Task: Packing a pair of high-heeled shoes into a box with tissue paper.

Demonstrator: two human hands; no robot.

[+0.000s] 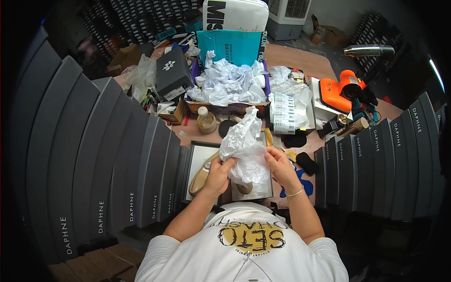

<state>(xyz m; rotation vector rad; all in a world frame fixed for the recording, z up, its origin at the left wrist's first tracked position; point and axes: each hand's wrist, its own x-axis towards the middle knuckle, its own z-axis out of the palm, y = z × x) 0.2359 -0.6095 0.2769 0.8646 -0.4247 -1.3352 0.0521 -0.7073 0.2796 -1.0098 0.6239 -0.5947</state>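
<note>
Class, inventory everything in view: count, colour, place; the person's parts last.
crumpled paper: count unclear, white, centre
shoe: at least one, beige, in open shoebox
stacked shoeboxes: many, grey, left and right
capped bottle: one, yellowish, beyond shoe
bin: one, purple, far centre
labels: several, white, right of bin
carton: one, charcoal, left of bin
device: one, orange, far right
cloth: count unclear, blue, right of shoe
case: one, white, top centre
cooler: one, white, back
table: one, pinkish, middle
shirt: one, white, bottom
left hand: one, bare, on paper
right hand: one, bare, on paper

The worktable (303, 58) is bright, the far left dim, a strip light (436, 75) glares at right, and box stacks (89, 145) bow toward black edges.
</note>
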